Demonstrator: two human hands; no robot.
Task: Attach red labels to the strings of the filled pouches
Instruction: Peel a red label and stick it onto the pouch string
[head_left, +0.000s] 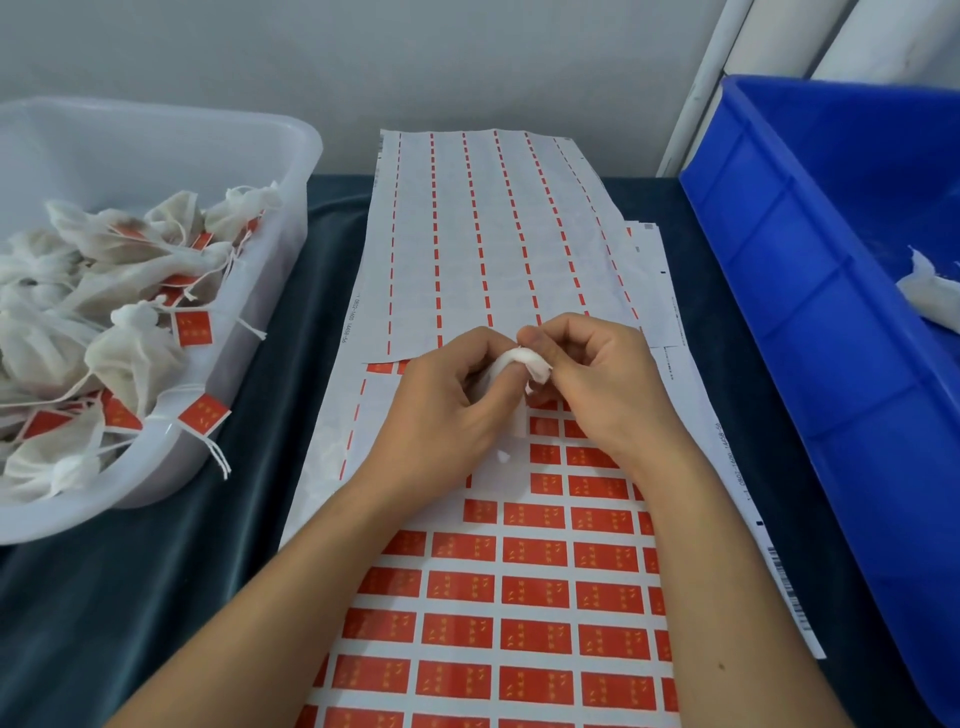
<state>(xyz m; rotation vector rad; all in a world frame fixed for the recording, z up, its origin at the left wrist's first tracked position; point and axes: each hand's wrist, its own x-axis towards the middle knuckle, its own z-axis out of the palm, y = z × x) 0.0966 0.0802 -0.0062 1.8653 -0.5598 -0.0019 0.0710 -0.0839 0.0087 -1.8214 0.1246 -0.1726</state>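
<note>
Both hands meet over the middle of the label sheets. My left hand (449, 400) and my right hand (587, 379) both hold a small white pouch (524, 361) between their curled fingers; most of it is hidden by the fingers. A bit of white string end (503, 456) hangs below the hands. Under them lies a sheet of red labels (535, 592) with several rows of stickers. A used backing sheet (483, 234) with only thin red strips lies further back.
A clear plastic tub (291, 171) at the left holds several white pouches with red labels (195, 328) on their strings. A blue crate (810, 291) at the right holds a white pouch (930, 291). Dark cloth (156, 597) covers the table.
</note>
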